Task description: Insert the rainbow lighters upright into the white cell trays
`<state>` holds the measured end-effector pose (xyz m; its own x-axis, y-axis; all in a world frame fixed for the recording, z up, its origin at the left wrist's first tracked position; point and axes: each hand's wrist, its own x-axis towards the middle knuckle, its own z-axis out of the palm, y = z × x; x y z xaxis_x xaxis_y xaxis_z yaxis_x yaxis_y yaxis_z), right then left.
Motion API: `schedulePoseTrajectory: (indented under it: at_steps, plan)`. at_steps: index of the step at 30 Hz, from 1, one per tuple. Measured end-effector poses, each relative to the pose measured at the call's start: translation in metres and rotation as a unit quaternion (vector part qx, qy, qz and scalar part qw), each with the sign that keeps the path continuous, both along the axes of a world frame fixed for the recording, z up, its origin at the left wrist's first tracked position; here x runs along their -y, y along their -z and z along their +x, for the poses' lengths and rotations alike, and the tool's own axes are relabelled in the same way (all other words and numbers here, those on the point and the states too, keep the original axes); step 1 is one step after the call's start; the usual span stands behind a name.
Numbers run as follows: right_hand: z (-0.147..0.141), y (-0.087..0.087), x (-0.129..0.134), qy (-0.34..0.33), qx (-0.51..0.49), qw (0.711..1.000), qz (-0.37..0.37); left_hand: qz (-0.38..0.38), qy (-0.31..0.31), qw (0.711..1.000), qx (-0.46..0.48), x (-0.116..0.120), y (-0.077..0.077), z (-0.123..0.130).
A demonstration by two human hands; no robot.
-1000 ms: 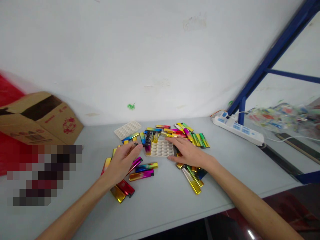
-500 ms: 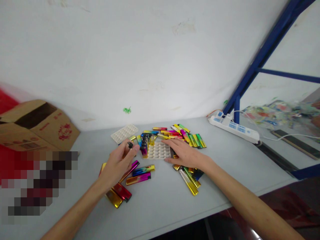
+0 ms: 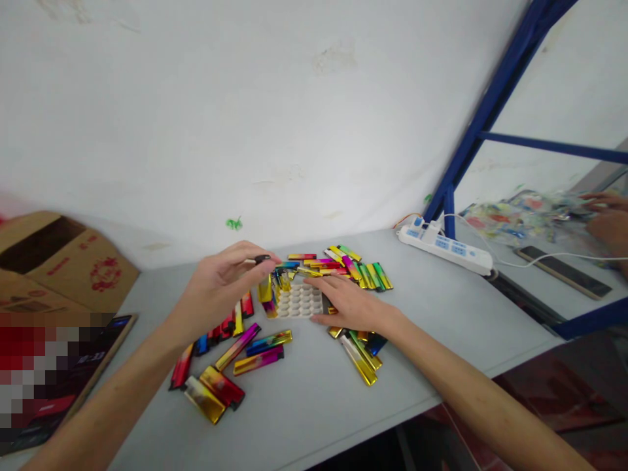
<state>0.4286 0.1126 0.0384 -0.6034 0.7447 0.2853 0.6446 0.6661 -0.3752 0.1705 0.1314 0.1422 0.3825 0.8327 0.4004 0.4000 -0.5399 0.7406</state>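
Observation:
A white tray [image 3: 300,301] with rows of round-ended slots lies on the grey table, with shiny lighters standing along its left side. My right hand [image 3: 350,303] rests with spread fingers on the tray's right edge. Above the tray's left end, my left hand [image 3: 226,275] pinches a lighter [image 3: 265,288] by its black top; its gold body seems to hang below the fingers. Several coloured lighters [image 3: 259,361] lie loose to the left and in front. More lighters [image 3: 370,275] lie behind and beside my right hand.
A cardboard box [image 3: 73,261] stands at the left, near a partly pixelated device [image 3: 98,366]. At the right are a power strip [image 3: 444,250] with a white cable, a phone [image 3: 564,269], a blue metal frame [image 3: 483,111] and another person's hand [image 3: 611,222].
My left hand has risen over the tray's left end, uncovering red lighters below it. The view has shifted slightly. My right hand stays on the tray.

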Motion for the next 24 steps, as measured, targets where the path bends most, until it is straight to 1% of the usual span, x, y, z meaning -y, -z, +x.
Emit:
schedulePoseTrajectory:
  at_steps: [2,5,7,9,12,14,18,24]
  plan:
    - [0.0,-0.001,0.0,-0.001,0.004,1.0,0.001,0.011,0.026,0.997,-0.067,-0.011,0.005,0.002]
    - [0.0,-0.003,0.001,-0.006,0.009,1.0,-0.004,0.034,0.042,0.984,-0.172,-0.026,0.021,0.002]
    - [-0.001,-0.004,0.001,-0.006,0.012,1.0,-0.01,0.039,0.053,0.975,-0.211,-0.032,0.031,0.002]
    - [-0.001,-0.004,0.002,-0.002,0.014,1.0,-0.01,0.054,0.053,0.971,-0.225,-0.033,0.039,0.003]
    - [-0.002,-0.004,0.002,-0.001,0.014,1.0,-0.005,0.081,0.031,0.97,-0.229,-0.032,0.043,0.005]
    - [-0.002,-0.005,0.001,-0.004,0.012,1.0,-0.003,0.078,0.025,0.968,-0.236,-0.031,0.044,0.005]
    - [-0.002,-0.006,0.002,-0.004,0.016,1.0,0.0,0.064,0.034,0.967,-0.244,-0.031,0.043,0.004]
    - [-0.002,-0.006,0.002,-0.001,0.021,1.0,0.002,0.06,0.021,0.97,-0.236,-0.034,0.047,0.001]
